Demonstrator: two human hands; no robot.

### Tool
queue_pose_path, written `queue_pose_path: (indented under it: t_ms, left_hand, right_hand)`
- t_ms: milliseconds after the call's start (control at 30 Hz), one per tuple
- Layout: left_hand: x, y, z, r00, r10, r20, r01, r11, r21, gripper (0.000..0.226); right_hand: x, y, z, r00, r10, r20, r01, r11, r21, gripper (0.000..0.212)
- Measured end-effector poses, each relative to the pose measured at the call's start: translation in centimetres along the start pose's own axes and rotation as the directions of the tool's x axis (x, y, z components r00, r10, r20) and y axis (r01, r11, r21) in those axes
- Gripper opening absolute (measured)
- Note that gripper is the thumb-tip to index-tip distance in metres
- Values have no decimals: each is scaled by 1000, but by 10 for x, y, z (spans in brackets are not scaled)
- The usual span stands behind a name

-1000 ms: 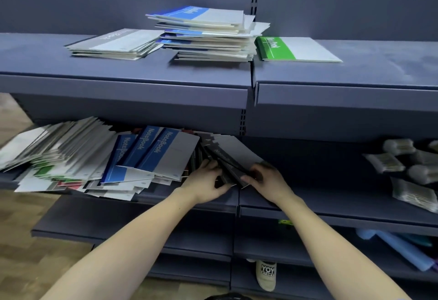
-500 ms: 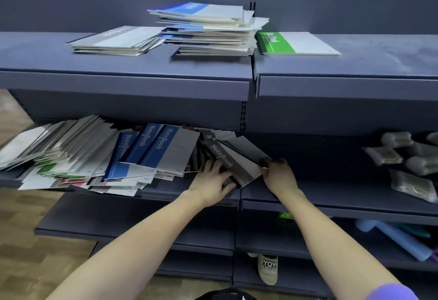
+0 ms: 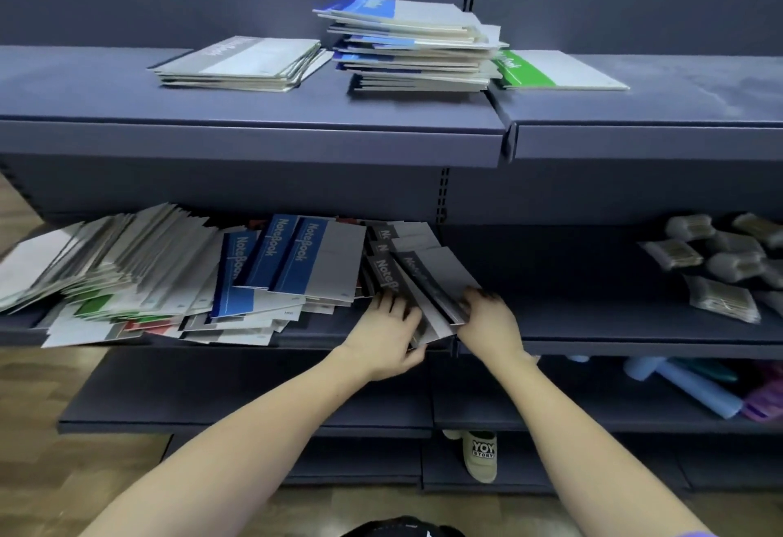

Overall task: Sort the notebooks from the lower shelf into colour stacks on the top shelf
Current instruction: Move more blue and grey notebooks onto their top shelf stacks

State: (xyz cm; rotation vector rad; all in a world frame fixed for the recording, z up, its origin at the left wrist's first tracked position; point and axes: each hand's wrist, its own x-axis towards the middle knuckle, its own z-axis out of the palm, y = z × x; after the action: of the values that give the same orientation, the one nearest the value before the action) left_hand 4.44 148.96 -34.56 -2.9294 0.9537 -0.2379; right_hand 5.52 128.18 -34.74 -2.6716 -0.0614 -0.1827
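Gripping a small bunch of grey notebooks [image 3: 428, 282] at the right end of the lower shelf [image 3: 614, 324], both hands were busy. The right hand [image 3: 491, 320] curled its fingers over the bunch's right near corner, pinching it, while the left hand [image 3: 390, 337] cupped the near edge from the left, fingers spread against the covers and thumb tucked below. Both forearms reached up and forward, wrists slightly bent.

The bunch overhung the shelf's front lip a little, close to the seam between the two shelf panels. Right of it the shelf lay bare as far as some wrapped packets [image 3: 716, 273]; left of it the blue notebooks [image 3: 296, 256] pressed close, and beyond them a sprawling heap of pale notebooks [image 3: 114, 261].

The grey notebooks leaned and fanned, long axis running from the far left down toward the near right, dark title bands along their left sides.

Up on the top shelf [image 3: 254, 142] sat a low grey stack [image 3: 245, 61], a tall, untidy blue stack [image 3: 411, 44] right of it, and a single green notebook [image 3: 551, 70] touching that stack's right side. A shoe [image 3: 481, 454] showed below.
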Motion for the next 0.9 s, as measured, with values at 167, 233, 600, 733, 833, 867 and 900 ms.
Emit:
queue_pose_path:
  t_ms: [167, 233, 600, 733, 833, 867, 900]
  left_hand:
    - [-18, -4, -2, 990, 26, 141, -49, 986, 160, 67]
    - [-27, 2, -10, 971, -19, 240, -33, 977, 211, 68]
    - [-71, -12, -50, 985, 34, 168, -57, 990, 132, 39]
    - [-81, -31, -82, 994, 96, 48, -99, 993, 66, 45]
    - [-89, -51, -111, 989, 138, -44, -135, 989, 62, 49]
    - [-93, -57, -122, 986, 148, -73, -144, 988, 61, 47]
    - [-97, -62, -133, 982, 160, -101, -155, 986, 58, 44]
  right_hand:
    - [-19, -28, -2, 997, 73, 20, -70, 989, -132, 37]
    - [-28, -38, -3, 994, 96, 55, -87, 984, -154, 44]
    - [-79, -94, -24, 967, 230, 105, -206, 957, -202, 35]
    - [-90, -116, -45, 970, 241, -33, -243, 964, -105, 42]
    - [-94, -133, -63, 971, 201, -132, -209, 976, -52, 37]
    - [-95, -141, -70, 971, 182, -158, -191, 980, -46, 29]
    - [-95, -150, -75, 969, 161, -186, -171, 984, -43, 19]
